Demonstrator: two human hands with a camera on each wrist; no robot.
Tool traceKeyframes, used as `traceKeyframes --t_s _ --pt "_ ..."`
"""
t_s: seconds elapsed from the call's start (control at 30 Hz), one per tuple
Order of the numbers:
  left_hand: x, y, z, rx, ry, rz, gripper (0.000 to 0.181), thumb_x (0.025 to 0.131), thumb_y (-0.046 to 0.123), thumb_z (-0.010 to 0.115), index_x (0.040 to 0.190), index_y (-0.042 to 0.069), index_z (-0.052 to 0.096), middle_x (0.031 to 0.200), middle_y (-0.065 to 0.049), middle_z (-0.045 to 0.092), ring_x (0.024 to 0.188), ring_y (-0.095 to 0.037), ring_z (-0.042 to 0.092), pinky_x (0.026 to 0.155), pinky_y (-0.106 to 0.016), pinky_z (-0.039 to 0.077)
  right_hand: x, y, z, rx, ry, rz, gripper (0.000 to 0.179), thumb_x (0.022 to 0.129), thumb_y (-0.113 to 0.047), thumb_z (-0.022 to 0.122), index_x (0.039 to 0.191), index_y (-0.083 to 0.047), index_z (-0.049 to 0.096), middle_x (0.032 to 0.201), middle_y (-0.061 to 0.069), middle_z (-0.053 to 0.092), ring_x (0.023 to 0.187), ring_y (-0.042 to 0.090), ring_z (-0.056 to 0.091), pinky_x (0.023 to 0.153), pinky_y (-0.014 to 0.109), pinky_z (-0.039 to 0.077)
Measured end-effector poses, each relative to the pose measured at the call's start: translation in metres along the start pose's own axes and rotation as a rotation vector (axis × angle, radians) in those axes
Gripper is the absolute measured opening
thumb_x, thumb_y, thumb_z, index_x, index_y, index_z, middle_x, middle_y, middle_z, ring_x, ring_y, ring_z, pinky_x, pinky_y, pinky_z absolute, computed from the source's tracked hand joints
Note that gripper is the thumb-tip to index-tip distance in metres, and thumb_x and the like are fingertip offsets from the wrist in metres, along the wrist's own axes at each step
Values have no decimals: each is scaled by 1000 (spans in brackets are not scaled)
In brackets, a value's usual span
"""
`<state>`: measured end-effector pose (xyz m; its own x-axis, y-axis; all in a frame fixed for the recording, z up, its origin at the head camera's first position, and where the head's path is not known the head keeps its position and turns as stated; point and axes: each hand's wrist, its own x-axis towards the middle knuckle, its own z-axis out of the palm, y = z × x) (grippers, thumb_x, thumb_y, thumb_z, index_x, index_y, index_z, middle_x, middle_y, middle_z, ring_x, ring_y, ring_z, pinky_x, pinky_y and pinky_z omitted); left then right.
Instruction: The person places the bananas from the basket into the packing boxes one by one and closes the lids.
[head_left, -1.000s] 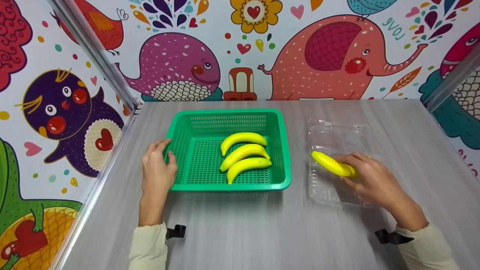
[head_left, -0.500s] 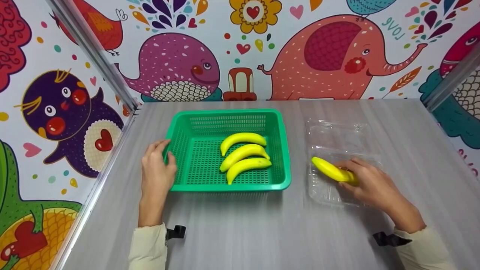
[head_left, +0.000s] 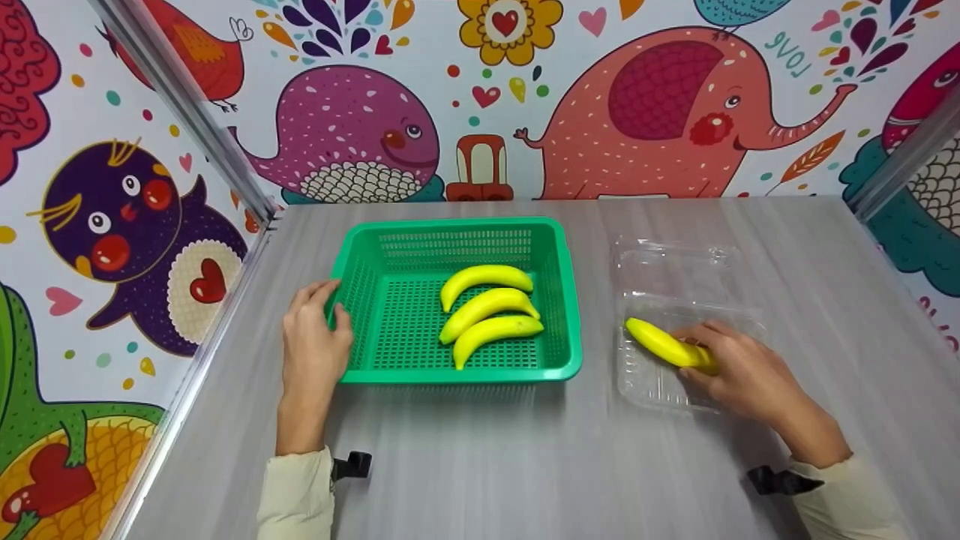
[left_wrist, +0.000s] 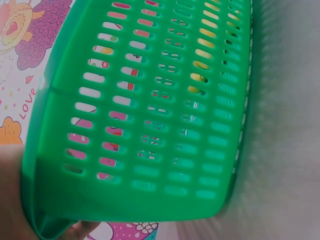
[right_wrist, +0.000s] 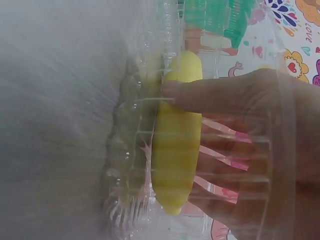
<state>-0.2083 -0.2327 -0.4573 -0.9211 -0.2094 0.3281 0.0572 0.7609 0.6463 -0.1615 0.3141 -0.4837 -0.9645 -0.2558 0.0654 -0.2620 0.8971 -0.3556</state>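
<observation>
My right hand (head_left: 750, 371) holds a yellow banana (head_left: 660, 343) low inside a clear plastic container (head_left: 637, 390). Through the container's wall in the right wrist view, the thumb lies on one side of the banana (right_wrist: 175, 150) and the fingers on the other. At the left, my left hand (head_left: 315, 337) grips the rim of a green plastic basket (head_left: 457, 375). Three more bananas lie in the right half of that basket: an upper one (head_left: 487, 279), a middle one (head_left: 487, 309) and a lower one (head_left: 495, 334). The left wrist view shows mostly the slotted basket wall (left_wrist: 150, 110).
Basket and container stand apart on a grey tabletop (head_left: 480, 465). The container's clear lid (head_left: 675, 270) lies folded back behind it. Walls with cartoon pictures (head_left: 360, 135) close off the back and the left side, with a metal edge strip (head_left: 180, 382) along the left.
The right hand has lowered the banana slightly toward the near side, into the container, and is almost still over the last half second. The left hand and the basket have stayed put.
</observation>
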Motion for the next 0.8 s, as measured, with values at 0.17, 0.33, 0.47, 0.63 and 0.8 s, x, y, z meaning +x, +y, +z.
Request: traceKeyframes --t_s 0.17,0.33,0.47,0.63,0.8 --pt "0 -1 0 -4 1 -1 41 106 -1 59 146 -4 65 148 -28 61 141 -48 59 114 -59 53 1 1 1 2 7 -9 49 87 -9 89 133 -8 74 127 15 73 105 33 69 89 63 57" --pt "0 -1 1 -1 13 9 40 105 -1 60 145 -5 66 147 -29 62 140 -48 59 114 -59 54 1 3 3 4 4 -19 50 88 -10 89 135 -8 73 127 14 73 105 33 68 91 63 57" --pt "1 0 0 -3 11 11 40 105 -1 60 145 -5 65 147 -29 61 140 -48 59 114 -59 53 0 3 3 10 23 -26 49 88 -9 88 134 -8 73 127 14 73 106 33 69 89 61 57" --pt "0 0 0 1 12 9 40 105 -2 60 145 -5 66 147 -29 62 139 -48 60 113 -59 54 0 5 5 23 50 -45 51 88 -9 89 136 -10 72 125 13 74 104 32 69 86 58 56" --pt "0 0 1 9 19 6 40 105 -1 60 144 -5 66 146 -29 62 138 -48 61 112 -60 55 -1 6 7 22 65 -74 54 86 -10 91 137 -10 72 123 11 75 99 29 69 82 55 55"
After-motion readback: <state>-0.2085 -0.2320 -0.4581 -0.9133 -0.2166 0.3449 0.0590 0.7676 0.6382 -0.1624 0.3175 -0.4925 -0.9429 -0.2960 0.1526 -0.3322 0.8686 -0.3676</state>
